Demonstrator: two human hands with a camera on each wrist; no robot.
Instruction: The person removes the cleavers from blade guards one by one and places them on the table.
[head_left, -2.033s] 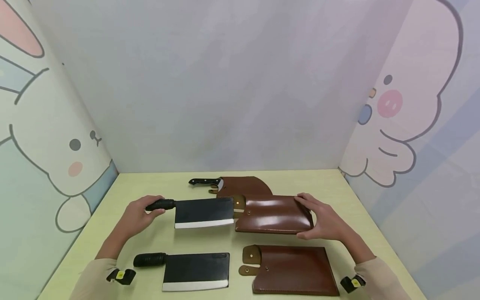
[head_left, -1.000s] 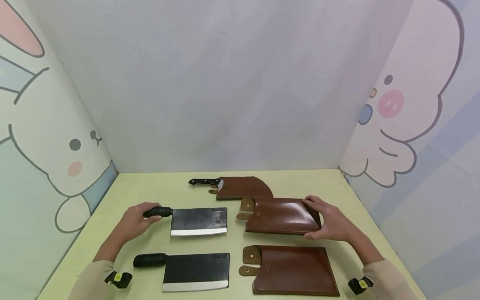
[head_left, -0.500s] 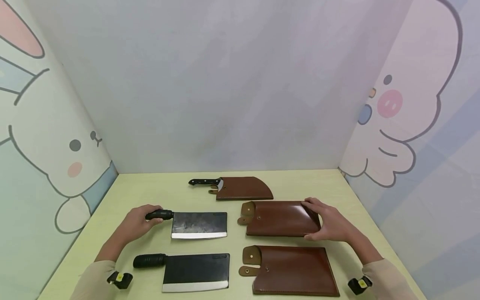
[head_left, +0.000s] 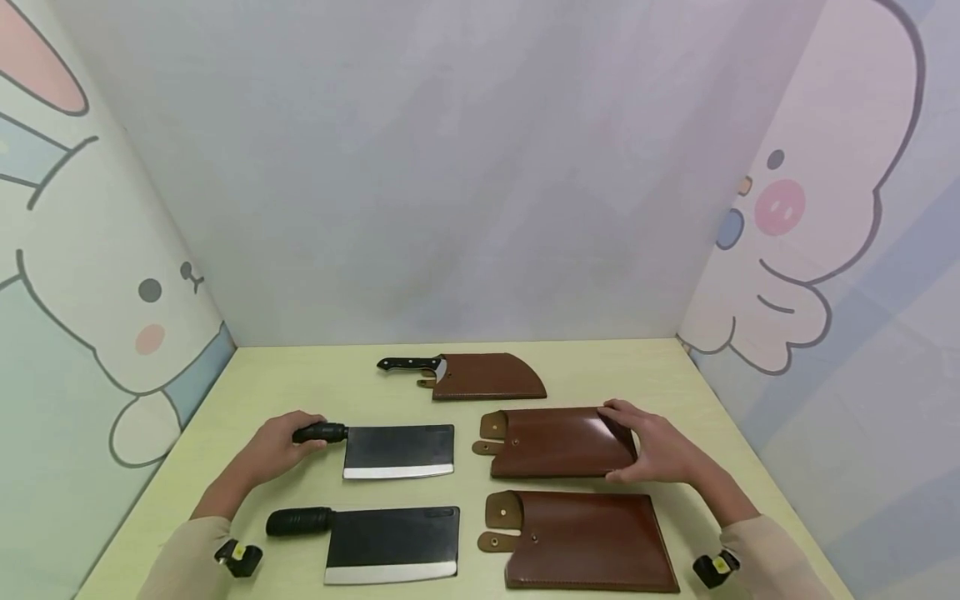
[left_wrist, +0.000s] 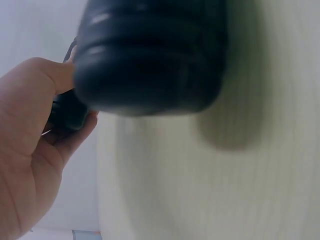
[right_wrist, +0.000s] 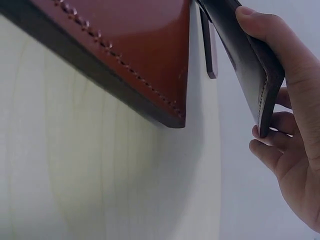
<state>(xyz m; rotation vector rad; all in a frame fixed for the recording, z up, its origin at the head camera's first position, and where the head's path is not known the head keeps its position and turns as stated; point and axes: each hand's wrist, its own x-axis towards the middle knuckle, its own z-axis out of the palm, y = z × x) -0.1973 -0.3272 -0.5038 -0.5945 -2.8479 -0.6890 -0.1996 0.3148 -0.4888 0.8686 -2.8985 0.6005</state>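
My left hand pinches the black ribbed handle of a cleaver, whose dark blade with a bright edge points right. In the left wrist view, thumb and fingers close around that handle. My right hand holds a brown leather knife sheath by its closed right end, thumb on the near edge and fingers on the far one. The sheath's snap flap and strap face the cleaver, with a gap of table between them. In the right wrist view, the held sheath stands tilted within the hand.
In front lie a second cleaver and a second brown sheath, side by side on the pale yellow table. Behind, a riveted-handled knife sits in a curved brown sheath. Walls enclose the table's back and sides.
Two seconds ago the blade tip was at the sheath's mouth, both raised. The cleaver has moved left and down; the sheath has shifted right, then lowered toward the table.
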